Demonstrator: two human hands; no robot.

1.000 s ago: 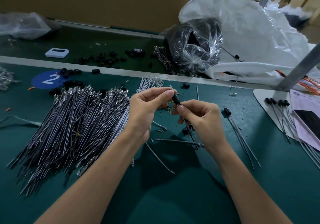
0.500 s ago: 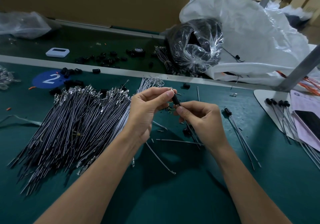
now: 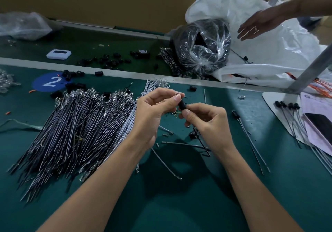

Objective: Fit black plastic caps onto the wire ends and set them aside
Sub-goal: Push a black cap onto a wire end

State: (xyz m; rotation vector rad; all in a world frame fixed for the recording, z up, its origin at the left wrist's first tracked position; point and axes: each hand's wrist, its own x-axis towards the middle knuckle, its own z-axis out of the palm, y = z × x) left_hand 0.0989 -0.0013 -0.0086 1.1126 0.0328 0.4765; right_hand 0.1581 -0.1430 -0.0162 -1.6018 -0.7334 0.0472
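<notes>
- Left hand (image 3: 152,113) pinches the wire (image 3: 202,143) by its metal tip, above the table (image 3: 161,204).
- Right hand (image 3: 210,122) pinches the cap (image 3: 181,104) — on the wire, between both thumbs.
- Pile (image 3: 75,124) lies just left.

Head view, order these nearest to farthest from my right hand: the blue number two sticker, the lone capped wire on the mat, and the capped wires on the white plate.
1. Lone capped wire, on the mat just right of the right hand.
2. Capped wires, farther right on the white plate.
3. Blue number two sticker, far left.
</notes>
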